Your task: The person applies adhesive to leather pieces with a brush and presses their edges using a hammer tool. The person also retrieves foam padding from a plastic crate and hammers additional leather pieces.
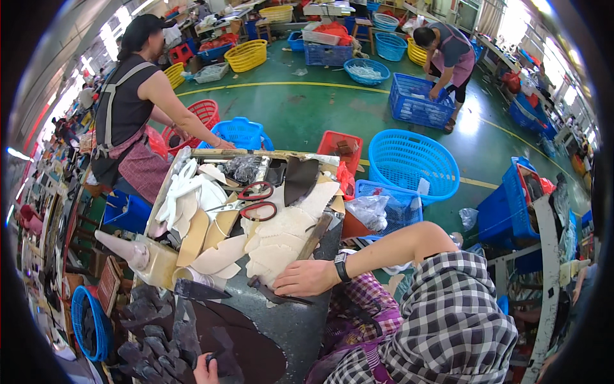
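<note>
My right hand [306, 279], with a watch on the wrist, is closed over a dark curved piece [263, 289] low against the dark tabletop [252, 313]. At the lower edge my left hand [206, 370] shows only in part, its fingers pinched on a small dark piece [213, 357]. Stacked large dark brown sheets [256, 342] lie beside it, with a heap of dark grey cut pieces [153, 345] to the left. Cream-coloured cut pieces [275, 246] spread beyond my right hand. A wooden stick [314, 237] and red-handled scissors [258, 211] lie on them.
A glue bottle [157, 259] with a long nozzle stands at the table's left. Beyond the table are a blue round basket [412, 163], a blue crate [390, 201] and a red bin [341, 150]. One person [137, 109] stands far left; another [448, 61] bends over a crate.
</note>
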A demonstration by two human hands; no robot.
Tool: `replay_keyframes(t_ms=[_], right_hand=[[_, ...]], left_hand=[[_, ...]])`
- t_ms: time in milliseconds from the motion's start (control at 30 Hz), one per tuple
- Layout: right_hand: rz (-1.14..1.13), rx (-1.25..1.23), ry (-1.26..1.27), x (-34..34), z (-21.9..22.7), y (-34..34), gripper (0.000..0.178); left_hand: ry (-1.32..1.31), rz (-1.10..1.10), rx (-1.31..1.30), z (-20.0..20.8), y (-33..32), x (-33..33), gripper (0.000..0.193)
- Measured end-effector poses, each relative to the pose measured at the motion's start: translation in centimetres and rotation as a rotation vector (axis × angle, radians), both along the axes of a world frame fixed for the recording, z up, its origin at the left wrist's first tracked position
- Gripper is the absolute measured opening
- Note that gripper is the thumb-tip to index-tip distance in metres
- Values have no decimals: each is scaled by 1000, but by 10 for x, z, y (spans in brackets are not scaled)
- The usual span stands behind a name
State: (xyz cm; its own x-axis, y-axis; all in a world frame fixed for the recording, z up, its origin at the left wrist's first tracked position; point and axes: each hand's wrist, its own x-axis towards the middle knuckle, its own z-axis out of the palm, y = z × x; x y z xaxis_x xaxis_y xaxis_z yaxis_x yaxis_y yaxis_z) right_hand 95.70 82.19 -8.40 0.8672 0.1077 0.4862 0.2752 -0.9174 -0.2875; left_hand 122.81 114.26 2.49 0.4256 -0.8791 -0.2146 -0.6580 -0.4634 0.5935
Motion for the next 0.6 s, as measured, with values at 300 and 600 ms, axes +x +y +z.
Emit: replay_keyframes(t_ms=[300,600], right_hand=[[-176,-421,-153,37,-7,27,19],[-12,-167,-254,25,47,52,14]], left_hand=[[-349,108,-71,73,40,-136,23],[181,-31,-154,20,50,-182,23]])
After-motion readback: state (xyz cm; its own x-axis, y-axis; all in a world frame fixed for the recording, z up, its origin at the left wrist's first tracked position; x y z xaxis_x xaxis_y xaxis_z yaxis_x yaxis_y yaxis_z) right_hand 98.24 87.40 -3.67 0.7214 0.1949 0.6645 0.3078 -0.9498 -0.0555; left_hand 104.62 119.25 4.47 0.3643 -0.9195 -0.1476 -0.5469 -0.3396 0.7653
